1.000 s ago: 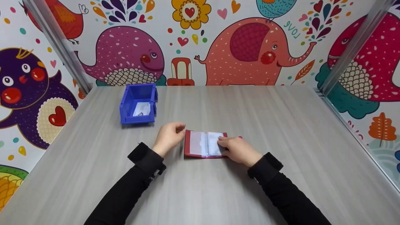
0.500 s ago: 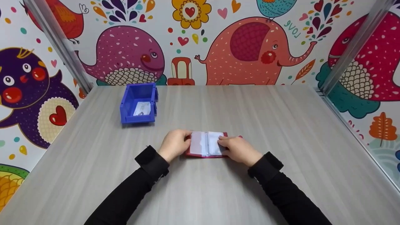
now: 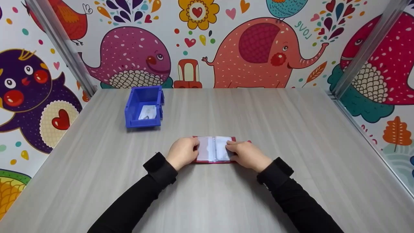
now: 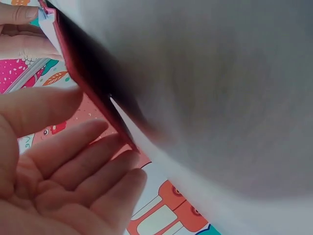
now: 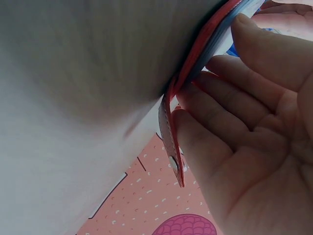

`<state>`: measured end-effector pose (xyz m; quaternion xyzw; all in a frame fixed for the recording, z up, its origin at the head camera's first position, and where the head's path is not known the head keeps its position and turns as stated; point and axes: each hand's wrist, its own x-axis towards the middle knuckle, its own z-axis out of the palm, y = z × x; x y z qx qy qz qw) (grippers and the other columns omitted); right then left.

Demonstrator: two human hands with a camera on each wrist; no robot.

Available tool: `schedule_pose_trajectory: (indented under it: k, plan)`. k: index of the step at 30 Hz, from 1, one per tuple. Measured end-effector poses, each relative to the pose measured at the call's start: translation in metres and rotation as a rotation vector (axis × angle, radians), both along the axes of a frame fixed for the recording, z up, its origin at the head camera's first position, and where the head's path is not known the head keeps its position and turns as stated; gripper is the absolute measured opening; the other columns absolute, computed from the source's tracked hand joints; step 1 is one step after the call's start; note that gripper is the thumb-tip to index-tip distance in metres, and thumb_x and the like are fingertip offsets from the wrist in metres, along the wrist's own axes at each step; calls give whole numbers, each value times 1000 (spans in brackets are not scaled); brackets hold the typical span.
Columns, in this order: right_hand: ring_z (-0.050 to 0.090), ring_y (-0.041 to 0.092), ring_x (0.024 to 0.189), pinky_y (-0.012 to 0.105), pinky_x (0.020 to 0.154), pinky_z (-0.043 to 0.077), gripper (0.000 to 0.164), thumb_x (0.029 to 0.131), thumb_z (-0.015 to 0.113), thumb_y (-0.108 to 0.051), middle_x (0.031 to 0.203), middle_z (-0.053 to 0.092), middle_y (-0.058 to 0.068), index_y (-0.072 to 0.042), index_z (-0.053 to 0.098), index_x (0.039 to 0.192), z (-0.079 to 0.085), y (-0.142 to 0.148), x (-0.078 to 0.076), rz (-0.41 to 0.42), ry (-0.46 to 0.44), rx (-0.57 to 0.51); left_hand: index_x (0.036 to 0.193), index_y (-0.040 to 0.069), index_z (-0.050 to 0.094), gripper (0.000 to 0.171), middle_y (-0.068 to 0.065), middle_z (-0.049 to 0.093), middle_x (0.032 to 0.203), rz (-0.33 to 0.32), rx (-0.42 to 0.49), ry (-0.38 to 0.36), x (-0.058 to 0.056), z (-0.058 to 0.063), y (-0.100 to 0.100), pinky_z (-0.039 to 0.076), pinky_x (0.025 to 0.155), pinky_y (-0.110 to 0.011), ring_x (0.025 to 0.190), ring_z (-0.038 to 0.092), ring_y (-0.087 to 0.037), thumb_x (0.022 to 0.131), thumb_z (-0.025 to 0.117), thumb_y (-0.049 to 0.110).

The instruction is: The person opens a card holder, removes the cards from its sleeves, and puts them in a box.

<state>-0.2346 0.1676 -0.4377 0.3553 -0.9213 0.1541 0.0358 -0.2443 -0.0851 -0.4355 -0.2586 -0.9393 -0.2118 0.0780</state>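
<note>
A small red card holder [image 3: 205, 149] lies open on the table, with clear plastic sleeves on both sides of its middle fold. My left hand [image 3: 183, 152] holds its left cover by the outer edge, the thumb and fingertips right at the red rim in the left wrist view. On the other side, my right hand [image 3: 248, 156] grips the right half, the thumb over the stacked sleeves and the fingers along the outer edge. A red closing strap [image 5: 169, 139] with a metal snap sticks out beside the right little finger in the right wrist view.
A blue plastic bin [image 3: 143, 123] stands at the back left of the wood-grain table [image 3: 207, 200]. Inside it lies a white printed card [image 3: 148, 112]. Walls with cartoon animals and metal posts [image 3: 61, 48] border the table's back and sides.
My left hand has come in from beyond the left edge and taken hold of the left cover, which now lies flatter. The right hand has stayed in place.
</note>
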Motion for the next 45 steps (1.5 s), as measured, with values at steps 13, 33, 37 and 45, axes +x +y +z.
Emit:
schedule_pose_trajectory:
  k: [13, 33, 37, 45]
  plan:
    - [61, 37, 115, 46, 92, 51, 33, 85, 72, 3, 124, 62, 25, 8, 67, 117, 0, 0, 0, -13, -17, -1, 65, 8, 47, 29, -2, 46, 65, 36, -59, -78, 0, 1, 3, 42, 61, -38, 63, 43, -20, 82, 70, 1]
    - [61, 37, 114, 46, 92, 51, 36, 84, 72, 4, 125, 63, 24, 7, 66, 119, -2, 5, -13, -47, 3, -31, 64, 9, 46, 29, -2, 46, 65, 45, -38, -71, 1, 1, 4, 43, 62, -39, 64, 43, -21, 78, 69, -3]
    - [61, 38, 114, 46, 92, 50, 34, 84, 72, 4, 125, 62, 24, 7, 67, 118, -1, 5, -14, -50, -9, -17, 65, 9, 48, 28, -2, 47, 65, 50, -41, -78, 0, 1, 4, 43, 62, -39, 64, 44, -21, 79, 69, -2]
    - [62, 38, 112, 46, 90, 52, 24, 83, 72, 3, 124, 64, 22, 4, 69, 107, -1, 5, -14, -32, 11, 3, 65, 9, 49, 26, -3, 48, 66, 53, -42, -87, 0, 1, 4, 43, 63, -38, 65, 45, -21, 78, 69, -2]
